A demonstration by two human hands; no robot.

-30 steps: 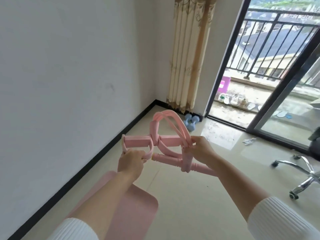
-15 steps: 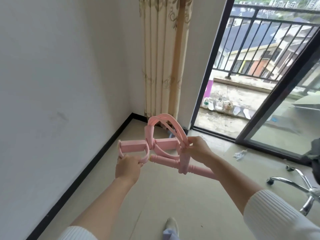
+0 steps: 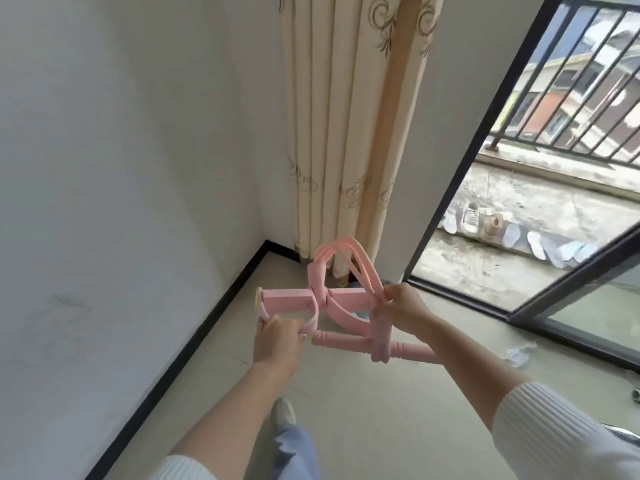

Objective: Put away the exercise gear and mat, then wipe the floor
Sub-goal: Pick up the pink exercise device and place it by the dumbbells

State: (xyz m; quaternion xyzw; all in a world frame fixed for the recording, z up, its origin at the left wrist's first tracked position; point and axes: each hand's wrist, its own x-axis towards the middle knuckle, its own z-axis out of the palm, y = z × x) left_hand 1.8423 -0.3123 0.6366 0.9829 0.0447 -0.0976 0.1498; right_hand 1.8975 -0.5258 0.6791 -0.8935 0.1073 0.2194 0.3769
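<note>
I hold a pink pedal resistance puller (image 3: 341,299) in front of me at chest height, folded so its rubber tubes arch upward. My left hand (image 3: 277,341) is closed on the foot strap under the left foam bar. My right hand (image 3: 403,308) pinches the tubes where they meet the lower handle bar (image 3: 346,339). The mat is out of view. A bit of blue shows behind the puller near the curtain foot; I cannot tell what it is.
A white wall with black skirting (image 3: 194,344) runs along the left to the corner. A beige curtain (image 3: 349,126) hangs in that corner. An open sliding door (image 3: 460,181) on the right leads to a balcony with several shoes (image 3: 512,233). Crumpled paper (image 3: 519,355) lies on the floor.
The view has moved forward toward the curtain corner; the pink mat and the office chair dropped out of sight. Both hands keep the same hold on the puller.
</note>
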